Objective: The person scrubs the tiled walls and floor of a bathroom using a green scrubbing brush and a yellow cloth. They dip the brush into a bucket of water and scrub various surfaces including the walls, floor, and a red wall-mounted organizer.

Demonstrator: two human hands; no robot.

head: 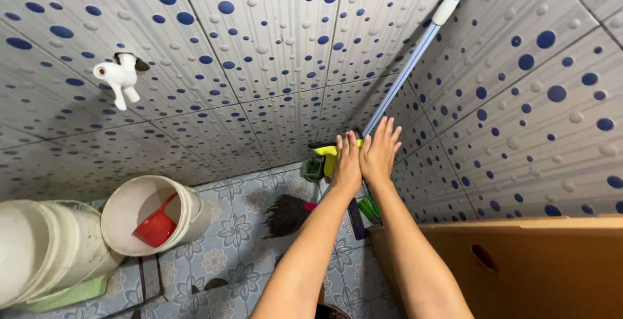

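Observation:
Both my arms stretch forward toward the corner of a tiled room. My left hand (347,162) and my right hand (379,149) are side by side, fingers flat and extended, holding nothing. Just beyond them a long blue-and-white pole (415,49) leans into the corner, its lower end hidden behind my hands. A yellow tool head (328,151) shows beside my left hand, apparently at the foot of the pole. A dark brush (287,215) lies on the floor below my left forearm.
White wall tiles with blue dots surround the corner. A white tap (120,77) sticks out of the left wall. A white bucket (188,212) holds a red scoop (156,228); another white container (45,247) stands left. A brown board (532,260) fills the lower right.

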